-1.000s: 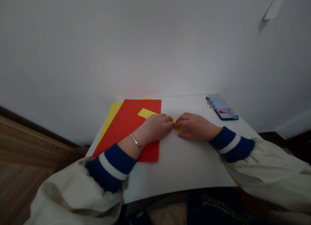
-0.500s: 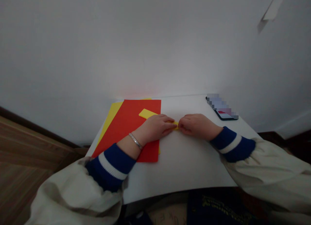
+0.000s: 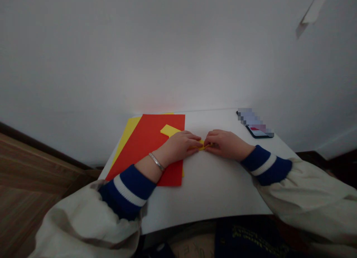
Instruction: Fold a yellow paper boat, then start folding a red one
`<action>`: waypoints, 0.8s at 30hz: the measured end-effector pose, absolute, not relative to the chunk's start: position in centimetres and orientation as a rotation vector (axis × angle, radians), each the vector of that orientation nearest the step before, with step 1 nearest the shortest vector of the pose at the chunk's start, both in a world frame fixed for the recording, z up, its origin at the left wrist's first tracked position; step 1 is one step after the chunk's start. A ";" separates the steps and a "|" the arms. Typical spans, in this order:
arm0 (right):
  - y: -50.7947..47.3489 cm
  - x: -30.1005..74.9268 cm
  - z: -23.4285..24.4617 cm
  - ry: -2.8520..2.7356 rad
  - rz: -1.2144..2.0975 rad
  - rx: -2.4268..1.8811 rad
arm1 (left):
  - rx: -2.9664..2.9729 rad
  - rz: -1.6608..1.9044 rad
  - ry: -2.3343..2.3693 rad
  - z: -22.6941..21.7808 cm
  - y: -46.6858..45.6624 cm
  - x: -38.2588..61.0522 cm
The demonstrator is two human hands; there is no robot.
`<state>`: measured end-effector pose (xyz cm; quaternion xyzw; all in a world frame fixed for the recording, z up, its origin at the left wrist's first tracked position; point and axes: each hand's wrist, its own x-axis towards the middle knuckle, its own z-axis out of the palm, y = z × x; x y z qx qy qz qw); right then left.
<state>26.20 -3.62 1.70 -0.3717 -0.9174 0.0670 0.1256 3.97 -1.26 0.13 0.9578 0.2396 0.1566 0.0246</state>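
Note:
A folded piece of yellow paper (image 3: 169, 130) lies across the right edge of a red sheet (image 3: 147, 146) on a white table (image 3: 212, 191). My left hand (image 3: 180, 144) presses down on the yellow paper, fingers curled over it. My right hand (image 3: 225, 142) meets it from the right, fingertips pinching the paper's right end (image 3: 202, 147). Most of the folded paper is hidden under both hands. A silver bracelet (image 3: 156, 162) sits on my left wrist.
A larger yellow sheet (image 3: 126, 136) pokes out from under the red one at the left. A phone (image 3: 255, 126) lies at the table's back right corner. A white wall rises right behind the table. Wooden floor shows at the left.
My right hand has shifted slightly left and closed its fingertips on the paper's end, lifting a small edge. My left hand has barely moved.

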 end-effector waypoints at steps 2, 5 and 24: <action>-3.5 26.1 1.5 -2.612 0.232 -1.160 | 2.926 0.495 0.725 0.1 -1.1 4.0; -3.3 26.0 1.2 -2.525 0.307 -1.305 | 2.871 0.478 0.705 0.0 -0.9 4.0; -2.5 26.2 0.7 -2.311 0.512 -1.594 | 2.916 0.411 0.671 0.0 -1.0 3.5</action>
